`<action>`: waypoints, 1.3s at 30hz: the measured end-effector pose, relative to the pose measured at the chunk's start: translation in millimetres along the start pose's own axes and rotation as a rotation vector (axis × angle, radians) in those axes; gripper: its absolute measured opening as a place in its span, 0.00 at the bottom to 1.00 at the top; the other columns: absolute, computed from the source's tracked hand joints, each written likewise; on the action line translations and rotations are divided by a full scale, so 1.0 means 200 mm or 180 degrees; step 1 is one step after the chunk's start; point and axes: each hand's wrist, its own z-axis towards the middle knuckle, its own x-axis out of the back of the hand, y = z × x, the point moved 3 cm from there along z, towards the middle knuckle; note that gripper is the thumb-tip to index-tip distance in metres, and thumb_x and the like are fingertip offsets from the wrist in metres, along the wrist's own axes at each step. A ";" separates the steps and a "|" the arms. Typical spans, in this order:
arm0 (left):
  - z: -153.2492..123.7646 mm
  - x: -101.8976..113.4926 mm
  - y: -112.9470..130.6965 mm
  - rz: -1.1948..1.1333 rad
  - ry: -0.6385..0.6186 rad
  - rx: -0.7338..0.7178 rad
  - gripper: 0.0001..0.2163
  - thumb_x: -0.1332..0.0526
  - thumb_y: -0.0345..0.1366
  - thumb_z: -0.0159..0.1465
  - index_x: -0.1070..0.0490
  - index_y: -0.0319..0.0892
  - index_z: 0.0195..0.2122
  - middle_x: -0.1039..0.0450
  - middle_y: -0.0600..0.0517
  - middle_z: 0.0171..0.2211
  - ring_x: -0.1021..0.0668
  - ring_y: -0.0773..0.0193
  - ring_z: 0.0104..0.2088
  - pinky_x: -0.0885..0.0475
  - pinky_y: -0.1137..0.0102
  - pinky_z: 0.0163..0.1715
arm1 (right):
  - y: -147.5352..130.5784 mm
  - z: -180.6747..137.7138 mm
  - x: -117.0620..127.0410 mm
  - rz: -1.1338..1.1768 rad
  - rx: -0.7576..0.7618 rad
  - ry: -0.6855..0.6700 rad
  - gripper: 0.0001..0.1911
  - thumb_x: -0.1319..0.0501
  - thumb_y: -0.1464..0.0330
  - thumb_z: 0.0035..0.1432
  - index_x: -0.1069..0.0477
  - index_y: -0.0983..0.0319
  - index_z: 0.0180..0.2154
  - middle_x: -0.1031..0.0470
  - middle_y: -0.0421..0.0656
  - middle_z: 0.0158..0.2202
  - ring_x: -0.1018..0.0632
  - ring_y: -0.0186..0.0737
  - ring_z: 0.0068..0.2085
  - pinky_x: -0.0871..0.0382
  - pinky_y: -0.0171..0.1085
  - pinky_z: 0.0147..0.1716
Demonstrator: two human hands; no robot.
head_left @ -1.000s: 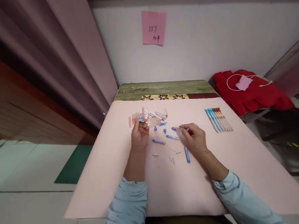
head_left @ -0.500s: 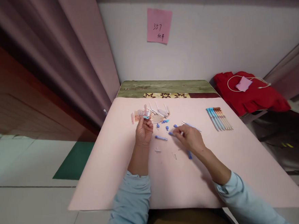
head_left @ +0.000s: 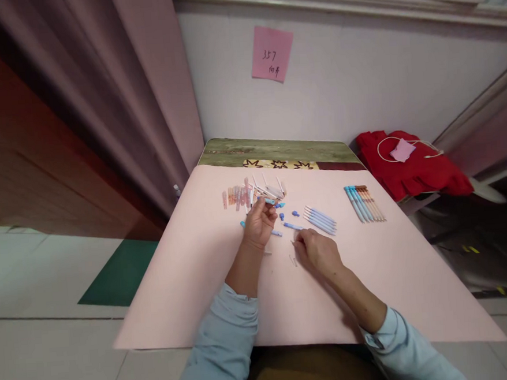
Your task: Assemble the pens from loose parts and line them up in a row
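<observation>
Lying beside pinkish strips (head_left: 237, 196), white sticks (head_left: 272, 191) extend behind the left hand (head_left: 259, 223).

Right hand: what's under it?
Pink sheet shows around the right hand, with a blue barrel beside it. Anything directly beneath the hand is covered, so I can't tell what lies there.

Pink note (head_left: 272, 54) above red cloth (head_left: 421, 172)
</observation>
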 end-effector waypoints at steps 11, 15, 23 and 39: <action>-0.04 -0.03 -0.12 -0.0181 0.0085 0.0583 0.04 0.36 0.29 0.63 0.26 0.34 0.32 0.22 0.48 0.32 0.26 0.78 0.22 0.28 0.84 0.24 | -0.02 0.09 0.19 0.2683 -0.0111 0.0894 0.12 0.38 0.59 0.57 0.25 0.61 0.37 0.21 0.42 0.30 0.20 0.41 0.31 0.28 0.37 0.33; -0.04 -0.03 -0.13 -0.0150 0.0099 0.0575 0.03 0.36 0.29 0.62 0.26 0.35 0.32 0.23 0.50 0.29 0.28 0.79 0.20 0.31 0.85 0.20 | -0.07 0.14 0.18 0.2847 -0.0075 0.1026 0.13 0.37 0.59 0.56 0.25 0.62 0.38 0.21 0.43 0.30 0.20 0.41 0.31 0.27 0.37 0.32; -0.04 -0.03 -0.14 0.0065 -0.0085 0.0469 0.09 0.29 0.32 0.55 0.28 0.36 0.31 0.26 0.54 0.25 0.28 0.76 0.21 0.33 0.82 0.19 | -0.11 0.14 0.21 0.1971 0.0081 0.1305 0.08 0.39 0.64 0.57 0.23 0.60 0.34 0.20 0.42 0.29 0.21 0.39 0.29 0.29 0.36 0.33; -0.04 -0.03 -0.11 -0.0169 0.0300 0.0621 0.04 0.36 0.29 0.63 0.28 0.34 0.32 0.23 0.48 0.29 0.29 0.77 0.19 0.33 0.84 0.18 | 0.02 0.21 0.15 0.3237 -0.0382 0.1569 0.18 0.34 0.53 0.53 0.26 0.63 0.32 0.26 0.39 0.25 0.26 0.35 0.25 0.31 0.34 0.26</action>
